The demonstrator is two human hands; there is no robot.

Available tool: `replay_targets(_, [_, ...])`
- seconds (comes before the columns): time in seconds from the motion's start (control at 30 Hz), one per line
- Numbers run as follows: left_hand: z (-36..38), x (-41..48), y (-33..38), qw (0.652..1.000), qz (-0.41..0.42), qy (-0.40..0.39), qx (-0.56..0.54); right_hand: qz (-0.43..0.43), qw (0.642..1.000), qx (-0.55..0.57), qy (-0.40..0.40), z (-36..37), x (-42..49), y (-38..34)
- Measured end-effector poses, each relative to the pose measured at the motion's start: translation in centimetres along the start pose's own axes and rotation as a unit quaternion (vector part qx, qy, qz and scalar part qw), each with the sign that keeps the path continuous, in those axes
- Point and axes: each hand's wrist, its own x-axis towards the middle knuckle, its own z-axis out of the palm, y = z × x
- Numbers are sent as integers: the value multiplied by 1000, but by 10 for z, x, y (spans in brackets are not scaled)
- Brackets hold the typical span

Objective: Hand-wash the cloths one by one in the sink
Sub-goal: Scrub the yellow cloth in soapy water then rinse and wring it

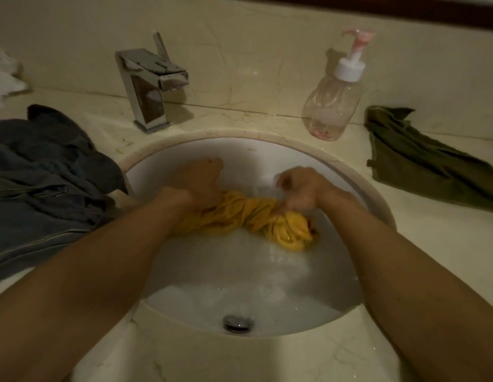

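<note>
Yellow cloth (248, 216): at the centre of the frame, in the sink (239, 150) – twisted into a thick rope just above the cloudy water.
Long axis: left to right across the frame, dipping slightly toward the right; the right end is a bunched knot of folds, and the left end is hidden under the wrist.
Left hand (198, 183): fingers curled down round the cloth's left end, knuckles toward the top of the frame.
Right hand (300, 188): blurred; fingers curled, gripping the rope just left of the bunched end.
Tap (148, 86): upper left of centre on the counter (239, 359), with its spout pointing right.
Soap bottle (333, 106): upper right – clear, pink pump, almost empty.
Green cloth (427, 161): right edge, lying on the counter.
Blue-grey cloth (46, 175): left edge, heaped, with one corner over the sink's rim.
White cloth (5, 75): upper left corner, crumpled.
Drain fitting (237, 323): sink wall, lower centre.
</note>
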Motion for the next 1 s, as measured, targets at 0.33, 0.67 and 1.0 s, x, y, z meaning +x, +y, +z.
replay_targets(0.33, [13, -1, 13, 978, 49, -193, 69, -18, 980, -129, -154, 20, -9, -29])
replay_targets(0.67, [0, 4, 15, 965, -60, -257, -7, 15, 978, 57, -200, 9, -9, -19])
replay_targets(1.0, [7, 2, 18, 987, 106, -82, -86, -60, 989, -127, -55, 31, 6, -28])
